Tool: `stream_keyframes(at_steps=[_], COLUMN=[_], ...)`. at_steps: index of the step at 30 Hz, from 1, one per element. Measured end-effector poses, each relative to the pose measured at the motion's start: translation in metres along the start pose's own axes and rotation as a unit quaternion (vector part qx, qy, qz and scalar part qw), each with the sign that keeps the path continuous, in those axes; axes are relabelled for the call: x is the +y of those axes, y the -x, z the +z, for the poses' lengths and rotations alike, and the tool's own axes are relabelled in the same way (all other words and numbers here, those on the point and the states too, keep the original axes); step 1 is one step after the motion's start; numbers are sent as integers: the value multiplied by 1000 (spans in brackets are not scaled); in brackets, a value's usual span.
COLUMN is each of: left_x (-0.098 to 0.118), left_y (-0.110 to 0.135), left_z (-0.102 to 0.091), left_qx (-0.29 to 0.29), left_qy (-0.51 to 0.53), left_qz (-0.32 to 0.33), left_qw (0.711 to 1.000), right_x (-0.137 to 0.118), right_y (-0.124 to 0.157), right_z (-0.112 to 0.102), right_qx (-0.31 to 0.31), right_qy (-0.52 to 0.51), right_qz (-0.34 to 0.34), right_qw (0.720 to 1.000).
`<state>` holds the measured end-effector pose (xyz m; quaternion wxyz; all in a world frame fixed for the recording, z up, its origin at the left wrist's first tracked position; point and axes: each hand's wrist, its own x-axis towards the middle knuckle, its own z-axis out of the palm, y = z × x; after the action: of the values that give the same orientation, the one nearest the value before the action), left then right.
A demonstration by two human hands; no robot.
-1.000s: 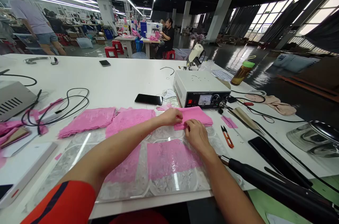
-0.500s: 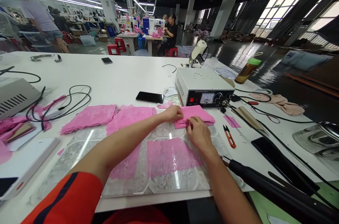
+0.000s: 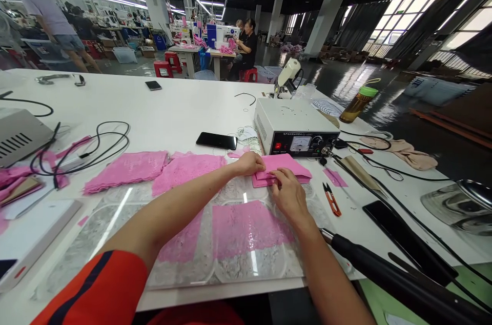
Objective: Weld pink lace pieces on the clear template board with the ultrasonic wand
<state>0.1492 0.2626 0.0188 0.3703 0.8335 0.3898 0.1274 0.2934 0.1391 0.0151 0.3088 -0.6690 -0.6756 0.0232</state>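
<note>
Both hands are at a small stack of flat pink fabric pieces (image 3: 290, 165) in front of the grey control box. My left hand (image 3: 250, 163) is closed on the stack's left corner, fingertips curled over the edge. At the near edge my right hand (image 3: 286, 189) pinches the top layer, which looks slightly lifted; its thumb is partly hidden. Below lies a pink lace piece (image 3: 246, 227) on a clear plastic-covered board (image 3: 230, 268). Two more stacks of pink lace fabric, a left one (image 3: 126, 168) and a middle one (image 3: 188, 168), lie beyond my left forearm.
A grey control box (image 3: 295, 115) with a dial stands behind the stack. Orange thread snips (image 3: 331, 199) lie to the right. A black-handled tool (image 3: 369, 253) with a metal tip points toward my right wrist. A black phone (image 3: 216, 141) and coiled cable (image 3: 96, 150) lie leftward.
Both hands keep nearly the same hold on the pink fabric. The view has shifted very slightly, and a person walking at the far left has moved a little.
</note>
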Motion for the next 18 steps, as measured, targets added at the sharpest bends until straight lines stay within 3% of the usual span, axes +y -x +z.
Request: stream_keyframes(at_steps=[18], left_x=[0], left_y=[-1], left_z=[0], left_qx=[0], left_qy=[72], left_qz=[-42], left_qw=[997], right_x=[0], right_y=[-1], right_z=[1], right_qx=[-15], right_qy=[16], right_qz=[-3], right_qw=[1000])
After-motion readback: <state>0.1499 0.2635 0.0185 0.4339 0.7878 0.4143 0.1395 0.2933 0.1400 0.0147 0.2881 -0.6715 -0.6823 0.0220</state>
